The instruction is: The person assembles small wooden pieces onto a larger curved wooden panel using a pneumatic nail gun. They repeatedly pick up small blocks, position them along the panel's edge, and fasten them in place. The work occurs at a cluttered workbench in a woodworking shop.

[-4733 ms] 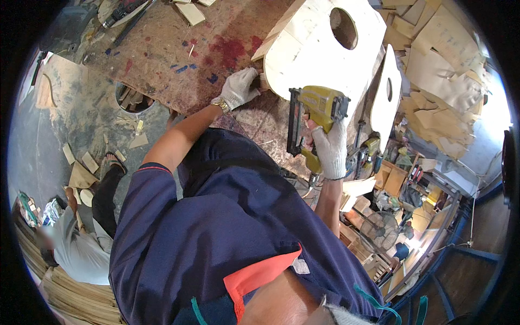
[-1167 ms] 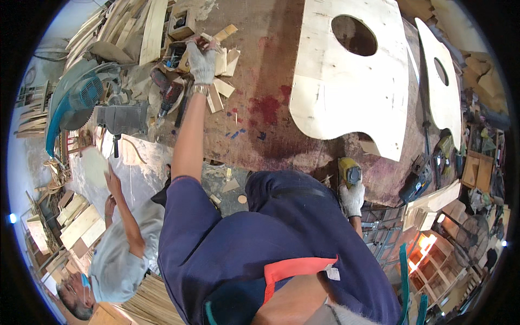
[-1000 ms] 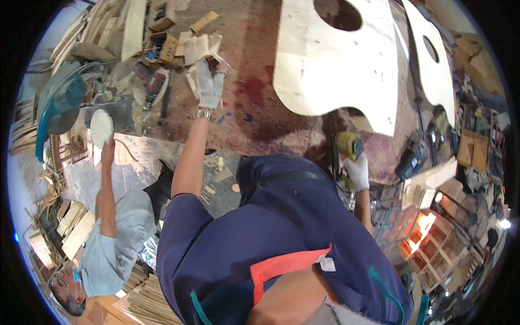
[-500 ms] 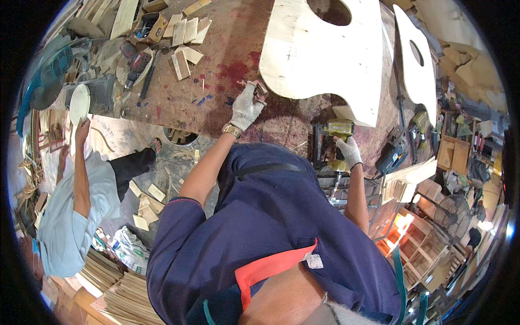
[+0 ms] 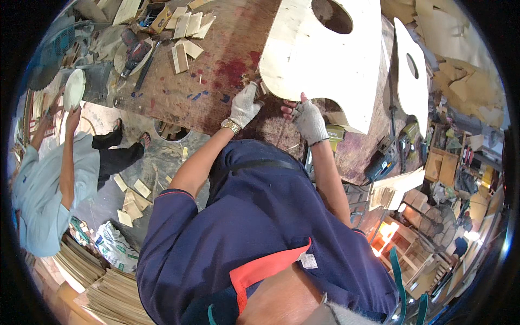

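A large pale plywood panel with an oval hole and curved edge lies on the workbench. My left hand, in a knitted glove with bare fingertips, is closed beside the panel's rounded left corner; what it holds is too small to make out. My gloved right hand is at the panel's near curved edge. Its thumb points up against that edge and its bare fingers are apart, with nothing visible in them. Partly hidden beside the right wrist is a yellow-green power tool.
A second cut panel and a blue-black tool are at the right. Wood offcuts and a red-black cordless drill lie at the bench's left. Another person holds a pale oval board at far left.
My right hand has let go of the yellow-green tool and moved left to the panel's near edge. My left hand has stayed near the rounded corner. The other person has brought both hands to the oval board.
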Action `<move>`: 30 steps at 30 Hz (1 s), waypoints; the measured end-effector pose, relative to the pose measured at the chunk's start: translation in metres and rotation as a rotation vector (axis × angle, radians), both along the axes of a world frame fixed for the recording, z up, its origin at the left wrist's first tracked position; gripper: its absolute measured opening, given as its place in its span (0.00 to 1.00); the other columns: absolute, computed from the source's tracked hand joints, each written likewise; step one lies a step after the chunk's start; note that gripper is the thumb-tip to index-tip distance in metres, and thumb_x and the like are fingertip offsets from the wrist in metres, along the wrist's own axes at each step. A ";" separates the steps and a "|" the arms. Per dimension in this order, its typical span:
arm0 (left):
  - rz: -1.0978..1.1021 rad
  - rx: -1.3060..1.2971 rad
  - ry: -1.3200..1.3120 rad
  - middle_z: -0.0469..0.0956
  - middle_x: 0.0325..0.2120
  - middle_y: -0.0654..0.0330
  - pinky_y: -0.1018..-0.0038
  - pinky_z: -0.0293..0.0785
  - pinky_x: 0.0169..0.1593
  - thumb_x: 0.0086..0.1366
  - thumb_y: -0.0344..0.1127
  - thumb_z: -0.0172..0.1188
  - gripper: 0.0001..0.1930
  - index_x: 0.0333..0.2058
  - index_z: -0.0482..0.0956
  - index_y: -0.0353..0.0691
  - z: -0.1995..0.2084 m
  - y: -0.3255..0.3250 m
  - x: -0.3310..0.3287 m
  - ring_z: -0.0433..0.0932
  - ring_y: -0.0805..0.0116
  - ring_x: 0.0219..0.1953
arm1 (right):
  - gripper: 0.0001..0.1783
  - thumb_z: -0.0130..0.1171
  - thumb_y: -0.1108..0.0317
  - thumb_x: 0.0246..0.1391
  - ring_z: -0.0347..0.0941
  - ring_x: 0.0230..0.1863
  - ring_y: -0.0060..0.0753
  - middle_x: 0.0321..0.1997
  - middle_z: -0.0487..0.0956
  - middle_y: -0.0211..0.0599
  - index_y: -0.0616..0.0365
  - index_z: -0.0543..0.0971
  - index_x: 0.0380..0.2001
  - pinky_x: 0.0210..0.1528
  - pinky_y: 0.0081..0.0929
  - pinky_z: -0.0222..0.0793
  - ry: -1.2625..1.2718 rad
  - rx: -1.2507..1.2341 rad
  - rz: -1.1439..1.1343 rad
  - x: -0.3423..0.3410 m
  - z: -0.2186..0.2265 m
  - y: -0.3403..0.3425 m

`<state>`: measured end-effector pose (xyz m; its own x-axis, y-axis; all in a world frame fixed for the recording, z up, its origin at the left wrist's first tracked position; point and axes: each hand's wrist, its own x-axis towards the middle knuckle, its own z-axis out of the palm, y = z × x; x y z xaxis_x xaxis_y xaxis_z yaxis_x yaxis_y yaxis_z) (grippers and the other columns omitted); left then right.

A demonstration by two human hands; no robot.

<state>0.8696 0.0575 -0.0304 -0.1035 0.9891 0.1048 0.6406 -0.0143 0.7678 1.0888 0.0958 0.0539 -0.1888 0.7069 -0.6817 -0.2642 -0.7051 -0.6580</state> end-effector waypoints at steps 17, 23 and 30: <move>0.020 0.291 -0.090 0.79 0.39 0.52 0.59 0.79 0.42 0.54 0.32 0.70 0.25 0.51 0.76 0.43 -0.018 0.007 0.003 0.80 0.46 0.42 | 0.14 0.58 0.62 0.68 0.82 0.38 0.40 0.41 0.79 0.39 0.59 0.73 0.49 0.35 0.34 0.81 -0.077 -0.037 -0.104 -0.004 -0.008 0.004; 0.009 0.317 -0.110 0.76 0.36 0.55 0.59 0.78 0.40 0.52 0.30 0.70 0.25 0.51 0.76 0.44 -0.016 0.010 0.002 0.79 0.50 0.41 | 0.13 0.58 0.61 0.68 0.80 0.34 0.38 0.36 0.78 0.37 0.58 0.74 0.47 0.34 0.33 0.81 -0.138 -0.073 -0.131 -0.008 0.001 0.006; -0.036 0.368 -0.066 0.77 0.37 0.53 0.61 0.79 0.42 0.53 0.31 0.72 0.29 0.55 0.75 0.41 -0.018 0.013 0.000 0.80 0.50 0.41 | 0.11 0.59 0.61 0.68 0.74 0.28 0.31 0.31 0.76 0.34 0.57 0.75 0.42 0.31 0.31 0.78 -0.160 -0.095 -0.159 -0.008 0.001 0.005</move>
<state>0.8696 0.0706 -0.0480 -0.0877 0.8894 0.4486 0.5840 -0.3189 0.7465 1.0812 0.1004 0.0546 0.0360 0.6504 -0.7587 -0.2746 -0.7235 -0.6333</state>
